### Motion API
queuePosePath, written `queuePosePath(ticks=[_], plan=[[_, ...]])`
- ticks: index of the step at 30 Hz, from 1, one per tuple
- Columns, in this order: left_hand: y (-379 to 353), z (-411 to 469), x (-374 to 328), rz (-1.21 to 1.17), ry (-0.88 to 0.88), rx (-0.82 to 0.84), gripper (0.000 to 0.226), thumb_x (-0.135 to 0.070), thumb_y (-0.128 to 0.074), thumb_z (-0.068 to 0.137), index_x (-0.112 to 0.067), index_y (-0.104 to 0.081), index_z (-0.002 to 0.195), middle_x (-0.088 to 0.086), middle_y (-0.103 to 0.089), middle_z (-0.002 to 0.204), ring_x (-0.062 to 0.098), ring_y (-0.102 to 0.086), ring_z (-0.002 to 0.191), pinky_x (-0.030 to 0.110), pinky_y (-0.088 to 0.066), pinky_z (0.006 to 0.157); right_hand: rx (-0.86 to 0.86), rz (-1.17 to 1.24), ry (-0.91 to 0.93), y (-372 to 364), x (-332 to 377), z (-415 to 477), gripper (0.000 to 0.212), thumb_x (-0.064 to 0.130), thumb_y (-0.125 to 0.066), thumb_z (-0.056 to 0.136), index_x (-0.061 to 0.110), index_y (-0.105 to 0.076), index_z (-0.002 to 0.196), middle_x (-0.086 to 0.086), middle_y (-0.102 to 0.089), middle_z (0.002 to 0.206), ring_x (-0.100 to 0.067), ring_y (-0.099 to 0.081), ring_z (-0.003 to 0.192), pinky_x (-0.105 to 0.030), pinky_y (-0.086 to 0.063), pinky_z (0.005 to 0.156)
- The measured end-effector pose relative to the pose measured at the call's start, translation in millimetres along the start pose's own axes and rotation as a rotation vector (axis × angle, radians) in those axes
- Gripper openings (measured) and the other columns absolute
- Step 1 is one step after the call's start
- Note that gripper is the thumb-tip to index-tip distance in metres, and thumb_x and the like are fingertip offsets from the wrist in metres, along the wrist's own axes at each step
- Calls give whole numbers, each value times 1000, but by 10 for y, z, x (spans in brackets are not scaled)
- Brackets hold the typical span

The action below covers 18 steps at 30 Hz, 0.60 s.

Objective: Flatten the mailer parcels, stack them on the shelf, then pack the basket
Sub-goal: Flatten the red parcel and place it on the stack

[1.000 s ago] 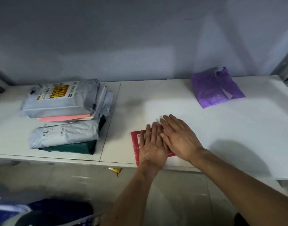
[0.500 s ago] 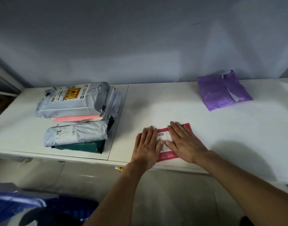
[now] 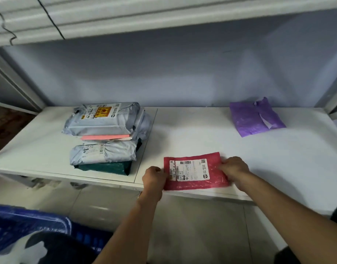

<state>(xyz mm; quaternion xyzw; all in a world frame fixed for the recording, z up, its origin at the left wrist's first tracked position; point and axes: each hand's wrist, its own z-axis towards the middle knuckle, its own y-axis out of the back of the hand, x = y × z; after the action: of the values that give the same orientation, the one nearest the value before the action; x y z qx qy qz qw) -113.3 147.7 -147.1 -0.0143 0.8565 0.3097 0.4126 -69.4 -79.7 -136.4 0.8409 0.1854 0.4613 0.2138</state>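
White shelf [image 3: 202,134]: stack of grey, pink and green mailers [image 3: 104,134] at left. Blue basket [image 3: 30,220] on the floor below. Purple mailer [image 3: 253,119], right rear. Red mailer [image 3: 194,185], label up, flat at the front edge; left hand [image 3: 154,177] and right hand [image 3: 235,168] curl round its two ends.

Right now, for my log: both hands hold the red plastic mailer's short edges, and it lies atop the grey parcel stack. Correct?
No: in the head view the red plastic mailer lies on the white shelf, beside the grey parcel stack. Left hand and right hand do hold its short edges.
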Motion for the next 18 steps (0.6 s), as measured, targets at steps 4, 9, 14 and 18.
queuePosePath(ticks=[4,9,14,18], plan=[[112,-35,-65,-203,143,131,19,2,-66,75,-7,-54,63,15,-56,64,19,-40,51,23,-29,45,113,326,-117,39,13,-33,14,-4,-61,86,9,-67,84,-15,-72,91,-27,-69,78,-32,-55,68],[315,-203,-399,-322,77,241,11,3,-56,86,-6,-64,84,13,-67,80,20,-59,66,28,-37,59,107,414,-62,180,226,-137,12,-5,-59,87,6,-64,85,-19,-71,95,-28,-68,76,-32,-55,66],[722,-113,-733,-515,-24,160,12,8,-61,82,5,-65,93,27,-70,96,34,-68,78,52,-58,80,172,500,42,133,624,-278,9,2,-66,87,5,-66,95,-16,-73,94,-28,-70,80,-32,-56,68],[1259,29,-897,-521,-91,20,9,5,-65,84,-2,-64,90,17,-71,88,32,-70,80,45,-60,79,226,515,80,-122,997,-370,3,8,-67,88,9,-67,90,-12,-73,91,-23,-68,76,-32,-55,73]])
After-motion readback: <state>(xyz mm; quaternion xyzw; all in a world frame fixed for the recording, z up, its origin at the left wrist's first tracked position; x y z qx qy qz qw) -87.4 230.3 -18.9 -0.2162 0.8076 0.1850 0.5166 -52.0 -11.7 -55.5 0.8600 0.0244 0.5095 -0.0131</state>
